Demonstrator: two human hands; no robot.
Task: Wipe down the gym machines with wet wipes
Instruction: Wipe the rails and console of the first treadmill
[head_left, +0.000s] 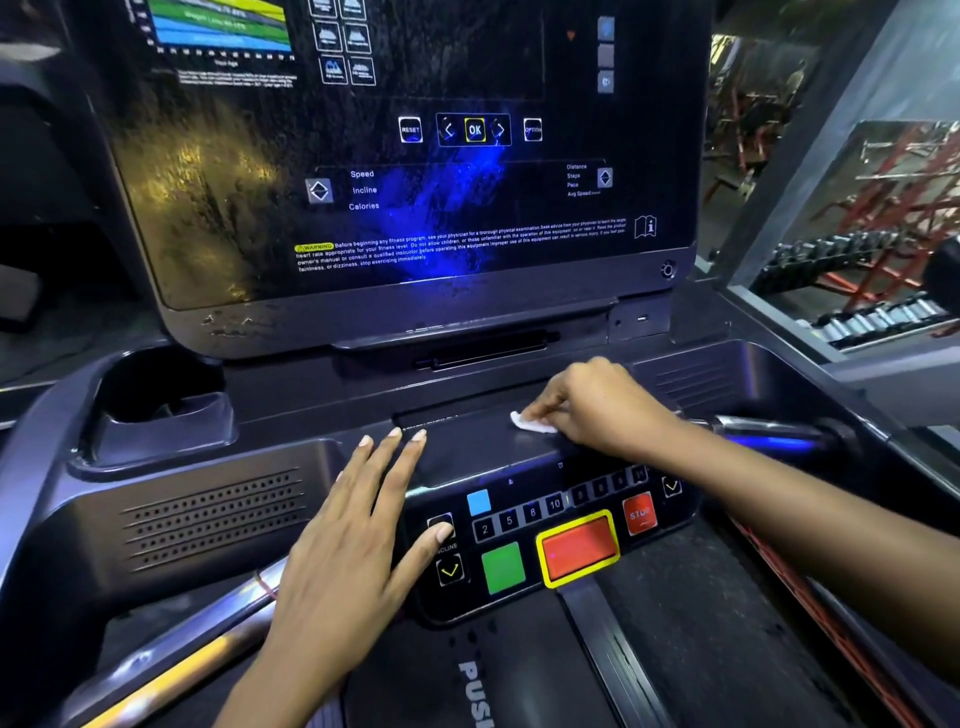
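White and scrunched up small, the wet wipe (532, 423) sits on the flat black ledge (467, 447) of the treadmill console (208, 457), just above the button panel (550, 525) and below the big display (415, 182). It's right under the right hand (597, 405), which reaches in from the right with its fingers curled down over the wipe. They pinch it against the ledge, so only a bit of white pokes out past the fingertips. The left hand (363, 519) is well off to the left of the wipe and not touching it. It's laid flat with straight, slightly spread fingers, holding nothing. Its fingertips reach the left edge of that same ledge, and the thumb rests on the left end of the button panel, by the incline key. Between the two forearms the panel has a green square button (502, 566), a big red button (579, 545) with a yellow border and a smaller red STOP key (640, 514). Left of the left hand there's a speaker grille (218, 519), and further back a cup holder (161, 405). The display looks pretty streaky, with blue glare across it.
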